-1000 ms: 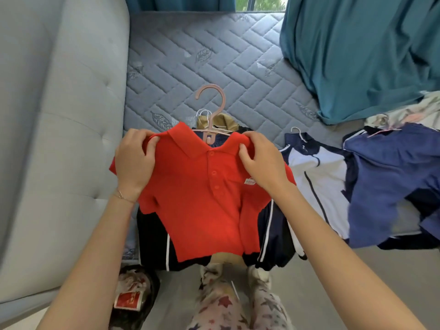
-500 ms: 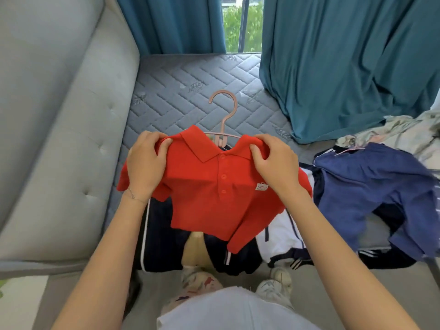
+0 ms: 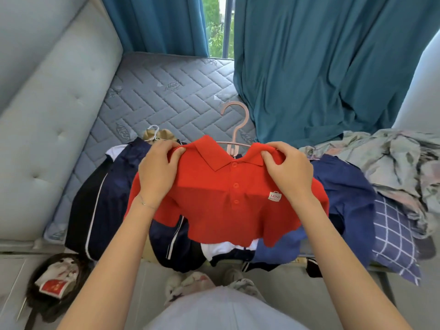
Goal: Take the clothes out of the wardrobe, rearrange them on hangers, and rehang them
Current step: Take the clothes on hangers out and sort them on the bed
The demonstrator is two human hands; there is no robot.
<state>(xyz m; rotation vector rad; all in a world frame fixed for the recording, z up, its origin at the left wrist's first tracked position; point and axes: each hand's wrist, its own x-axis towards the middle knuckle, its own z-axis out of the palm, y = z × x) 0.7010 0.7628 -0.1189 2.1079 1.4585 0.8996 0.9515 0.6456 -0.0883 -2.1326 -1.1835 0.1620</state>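
The polo shirt (image 3: 226, 198) sits on a hanger (image 3: 234, 142) over clothes (image 3: 104, 198) heaped on the mattress (image 3: 166, 96), a padded headboard (image 3: 47, 139) left, a curtain (image 3: 321, 67) behind.

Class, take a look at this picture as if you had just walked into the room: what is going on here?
A person is holding up a red polo shirt that is on a pink hanger. The left hand and right hand each grip a shoulder. The hanger's hook sticks up above the collar. Below the shirt, a pile of navy clothes lies on the quilted mattress.
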